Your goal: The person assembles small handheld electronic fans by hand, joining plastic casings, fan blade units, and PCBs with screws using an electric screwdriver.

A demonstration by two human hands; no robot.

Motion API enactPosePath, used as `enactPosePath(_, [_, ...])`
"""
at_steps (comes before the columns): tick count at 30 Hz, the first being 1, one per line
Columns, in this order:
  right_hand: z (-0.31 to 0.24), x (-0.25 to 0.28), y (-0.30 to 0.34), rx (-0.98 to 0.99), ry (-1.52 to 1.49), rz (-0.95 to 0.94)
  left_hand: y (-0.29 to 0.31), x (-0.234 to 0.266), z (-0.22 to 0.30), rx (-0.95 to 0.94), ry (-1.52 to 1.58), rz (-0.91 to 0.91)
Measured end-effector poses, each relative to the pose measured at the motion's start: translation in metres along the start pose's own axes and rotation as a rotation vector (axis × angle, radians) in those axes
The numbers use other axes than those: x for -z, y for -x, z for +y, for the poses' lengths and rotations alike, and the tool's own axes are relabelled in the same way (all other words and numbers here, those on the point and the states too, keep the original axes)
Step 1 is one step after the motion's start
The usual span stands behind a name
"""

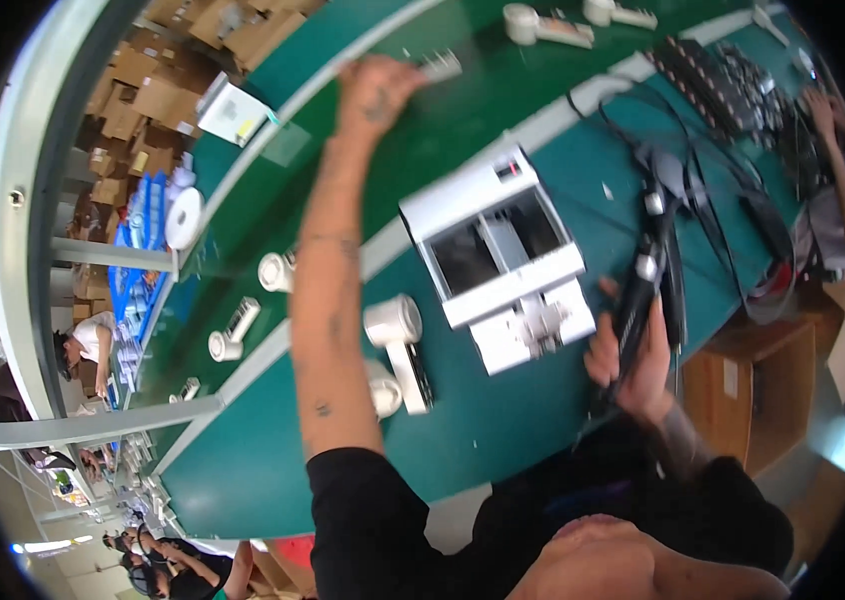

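Note:
My left hand (378, 92) is stretched far across to the green conveyor belt, its fingers closed over one end of a white part (442, 67); the end under the hand is hidden. In my right hand (643, 355) is a black electric screwdriver (637, 305), held upright at the right of the bench. Between my arms stands a white fixture (503, 240) with a dark opening, and a white plate with a small grey clamp (543, 322) on its near side. White round-headed handheld units (405, 350) lie beside my left forearm.
Similar white units (548, 27) sit along the belt, others (228, 343) at left. Black cables (708, 190) and a tray of dark parts (708, 85) lie at right, near another person's hand (823, 115). A cardboard box (748, 390) stands below right. A metal rail (533, 125) borders the belt.

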State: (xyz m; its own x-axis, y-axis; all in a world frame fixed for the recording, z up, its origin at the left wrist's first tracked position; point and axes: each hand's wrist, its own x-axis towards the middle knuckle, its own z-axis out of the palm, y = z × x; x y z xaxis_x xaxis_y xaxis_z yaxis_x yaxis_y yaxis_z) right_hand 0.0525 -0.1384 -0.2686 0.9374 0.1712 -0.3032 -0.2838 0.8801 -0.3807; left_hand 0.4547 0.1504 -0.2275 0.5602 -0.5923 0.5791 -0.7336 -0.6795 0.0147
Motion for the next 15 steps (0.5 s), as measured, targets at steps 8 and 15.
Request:
enactPosePath(8, [-0.045, -0.062, 0.042, 0.303, 0.127, -0.327, 0.111, 0.252, 0.218, 0.655, 0.137, 0.088])
enactPosePath(15, [-0.041, -0.120, 0.031, 0.672, 0.557, -0.514, 0.223, 0.186, 0.357, 0.265, 0.274, -0.107])
